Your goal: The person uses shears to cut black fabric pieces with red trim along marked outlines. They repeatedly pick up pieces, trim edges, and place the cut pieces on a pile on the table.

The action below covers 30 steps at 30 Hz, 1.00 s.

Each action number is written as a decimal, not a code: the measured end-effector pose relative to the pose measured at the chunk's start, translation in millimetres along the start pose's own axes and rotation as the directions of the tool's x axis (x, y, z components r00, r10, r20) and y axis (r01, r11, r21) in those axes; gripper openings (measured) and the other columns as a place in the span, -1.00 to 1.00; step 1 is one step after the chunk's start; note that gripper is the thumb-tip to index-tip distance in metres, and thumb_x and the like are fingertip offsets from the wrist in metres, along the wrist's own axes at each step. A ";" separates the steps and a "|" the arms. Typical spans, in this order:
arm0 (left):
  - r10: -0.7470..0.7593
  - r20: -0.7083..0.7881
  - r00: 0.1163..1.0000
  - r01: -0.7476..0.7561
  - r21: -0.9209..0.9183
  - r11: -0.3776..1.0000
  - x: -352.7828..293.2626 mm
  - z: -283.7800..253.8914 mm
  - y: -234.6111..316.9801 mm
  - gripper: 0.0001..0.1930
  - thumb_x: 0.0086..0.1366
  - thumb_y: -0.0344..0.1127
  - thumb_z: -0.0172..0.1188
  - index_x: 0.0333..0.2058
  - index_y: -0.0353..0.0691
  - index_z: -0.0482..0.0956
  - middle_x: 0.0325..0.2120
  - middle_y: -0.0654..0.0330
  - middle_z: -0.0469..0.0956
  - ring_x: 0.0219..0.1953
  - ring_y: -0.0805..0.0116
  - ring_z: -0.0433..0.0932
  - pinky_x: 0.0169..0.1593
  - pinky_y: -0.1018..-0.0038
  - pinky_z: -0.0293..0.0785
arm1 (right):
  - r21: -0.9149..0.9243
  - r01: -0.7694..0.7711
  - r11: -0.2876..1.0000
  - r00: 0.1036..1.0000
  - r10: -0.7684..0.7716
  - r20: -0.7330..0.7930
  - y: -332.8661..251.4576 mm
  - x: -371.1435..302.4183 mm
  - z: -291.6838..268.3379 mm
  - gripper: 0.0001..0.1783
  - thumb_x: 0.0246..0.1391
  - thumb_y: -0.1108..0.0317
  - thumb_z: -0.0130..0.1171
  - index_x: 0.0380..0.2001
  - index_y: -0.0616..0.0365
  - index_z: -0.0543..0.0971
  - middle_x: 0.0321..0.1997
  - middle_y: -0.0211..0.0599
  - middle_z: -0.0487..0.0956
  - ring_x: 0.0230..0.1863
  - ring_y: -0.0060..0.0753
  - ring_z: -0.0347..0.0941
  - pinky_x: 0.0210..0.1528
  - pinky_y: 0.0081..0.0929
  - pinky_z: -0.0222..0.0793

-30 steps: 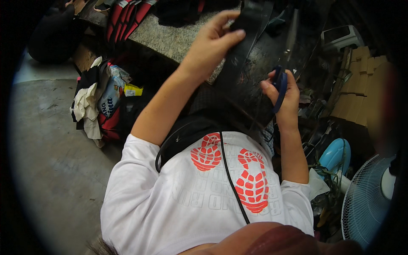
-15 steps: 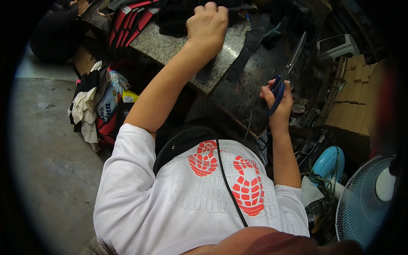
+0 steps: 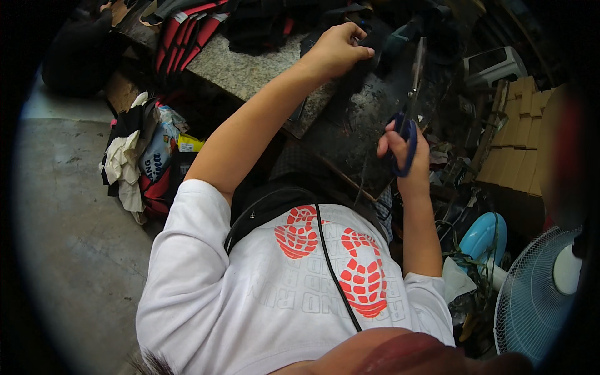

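Note:
In my right hand (image 3: 414,159) is a pair of large scissors (image 3: 411,100) with dark blue handles. My fingers and thumb are in and around the handle loops. The blades point away from me and look nearly together. My left hand (image 3: 340,51), thumb and fingers drawn together, grips a piece of black sheet material (image 3: 354,80) that hangs over the right part of the speckled stone slab (image 3: 234,74). Its outline blurs into the dark bench. The scissor blades are to the right of that material, apart from it.
Red-and-black cut pieces (image 3: 181,40) and a stack of black pieces (image 3: 256,28) lie along the slab's far side. A bundle of cloth and bags (image 3: 150,150) is at left. To the right are brown cardboard pieces (image 3: 515,140), a grey plastic stool (image 3: 497,67) and a fan (image 3: 537,287).
My left hand has moved right and slightly nearer, from the black stack to the black material at the slab's right. The scissors have turned slightly left, staying in my right hand.

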<state>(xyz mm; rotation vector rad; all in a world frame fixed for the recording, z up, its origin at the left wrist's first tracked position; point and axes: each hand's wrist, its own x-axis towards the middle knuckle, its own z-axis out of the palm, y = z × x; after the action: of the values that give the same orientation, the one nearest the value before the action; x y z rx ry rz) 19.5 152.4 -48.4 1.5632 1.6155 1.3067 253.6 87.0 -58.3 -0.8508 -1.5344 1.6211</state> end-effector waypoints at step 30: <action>-0.058 0.015 0.998 0.059 -0.270 0.961 -101.9 -6.0 44.9 -0.74 0.27 -0.39 0.11 -0.07 -0.26 0.42 -0.49 0.15 0.53 -0.47 0.45 0.50 -0.32 0.50 0.45 | 0.269 -0.273 0.924 0.959 0.285 -0.006 -7.9 -8.6 6.9 -0.30 0.08 -0.33 0.02 -0.35 0.24 0.46 -0.73 -0.40 0.40 -0.70 -0.60 0.33 -0.58 -0.70 0.29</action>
<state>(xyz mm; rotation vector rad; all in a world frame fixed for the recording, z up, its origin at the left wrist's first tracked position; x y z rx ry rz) 52.7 47.4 -30.7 1.3431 1.3996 1.4215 252.6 76.2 -50.1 -0.9807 -1.1675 1.9461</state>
